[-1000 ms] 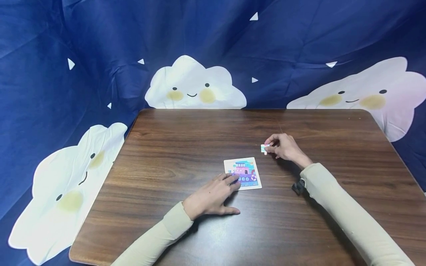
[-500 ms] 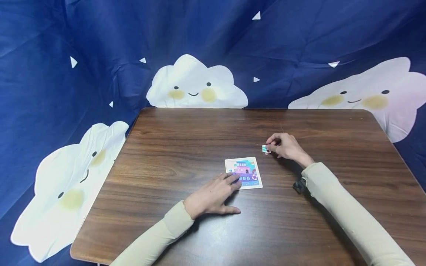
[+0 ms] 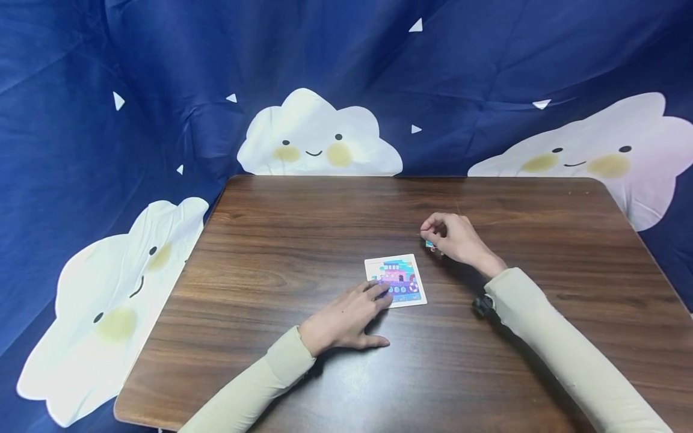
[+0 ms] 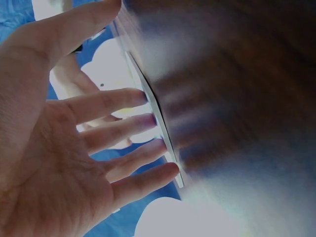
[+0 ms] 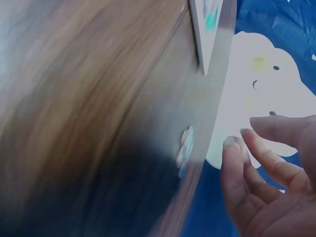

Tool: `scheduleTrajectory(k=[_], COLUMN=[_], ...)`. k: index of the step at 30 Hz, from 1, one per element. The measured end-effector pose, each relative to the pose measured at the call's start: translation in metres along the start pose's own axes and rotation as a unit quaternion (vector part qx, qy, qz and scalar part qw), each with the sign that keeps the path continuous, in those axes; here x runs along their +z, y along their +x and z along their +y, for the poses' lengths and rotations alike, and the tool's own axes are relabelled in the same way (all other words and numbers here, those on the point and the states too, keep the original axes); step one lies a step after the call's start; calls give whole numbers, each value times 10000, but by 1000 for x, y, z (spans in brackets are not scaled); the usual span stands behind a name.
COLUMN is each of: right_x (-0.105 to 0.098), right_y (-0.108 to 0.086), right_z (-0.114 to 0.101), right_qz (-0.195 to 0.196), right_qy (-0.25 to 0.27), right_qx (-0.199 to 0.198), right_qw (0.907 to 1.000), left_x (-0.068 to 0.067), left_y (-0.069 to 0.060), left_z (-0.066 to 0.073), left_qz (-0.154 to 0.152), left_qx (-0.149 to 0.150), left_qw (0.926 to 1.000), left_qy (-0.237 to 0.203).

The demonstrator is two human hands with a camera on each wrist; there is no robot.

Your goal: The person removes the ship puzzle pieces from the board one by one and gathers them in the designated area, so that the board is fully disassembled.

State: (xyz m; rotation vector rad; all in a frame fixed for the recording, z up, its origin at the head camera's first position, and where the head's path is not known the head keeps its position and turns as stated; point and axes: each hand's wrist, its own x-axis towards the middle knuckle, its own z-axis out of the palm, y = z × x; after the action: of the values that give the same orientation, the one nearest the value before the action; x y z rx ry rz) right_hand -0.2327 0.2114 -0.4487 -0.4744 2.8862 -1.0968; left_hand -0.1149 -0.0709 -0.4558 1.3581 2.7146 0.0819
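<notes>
In the head view, a square picture board [image 3: 407, 297] with a pink and purple ship lies on the table. My left hand [image 3: 346, 316] rests its spread fingertips on the board's left part, covering some of it; the left wrist view shows those fingers [image 4: 123, 133] on the board [image 4: 160, 118]. Beyond the board, a small coloured puzzle piece [image 3: 429, 244] is partly hidden under my right hand [image 3: 457, 239]. From the right wrist, the piece [image 5: 185, 152] lies on the table, apart from the bent fingers of my right hand [image 5: 271, 173], whose tips hold nothing visible.
The brown wooden table [image 3: 260, 240] reaches back to a dark blue cloth [image 3: 433, 72] printed with white smiling clouds [image 3: 319, 126]. A small black object [image 3: 482, 305] sits at the right sleeve's cuff.
My right hand has released the small piece and shifted slightly left over it, hiding more of it from the head view. The left hand stays on the board.
</notes>
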Motion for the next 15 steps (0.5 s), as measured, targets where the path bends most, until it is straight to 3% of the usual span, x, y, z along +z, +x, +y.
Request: scheduleTrajectory(k=[15], right_x=[17], right_y=[2], right_z=[-23], right_qz=[-211], right_qy=[224], right_qx=[-376], right_qw=[9988], left_x=[-1], left_y=[-1], left_z=[0], left_qz=[-75], left_qx=[-35], left_qw=[9999], left_qy=[-89])
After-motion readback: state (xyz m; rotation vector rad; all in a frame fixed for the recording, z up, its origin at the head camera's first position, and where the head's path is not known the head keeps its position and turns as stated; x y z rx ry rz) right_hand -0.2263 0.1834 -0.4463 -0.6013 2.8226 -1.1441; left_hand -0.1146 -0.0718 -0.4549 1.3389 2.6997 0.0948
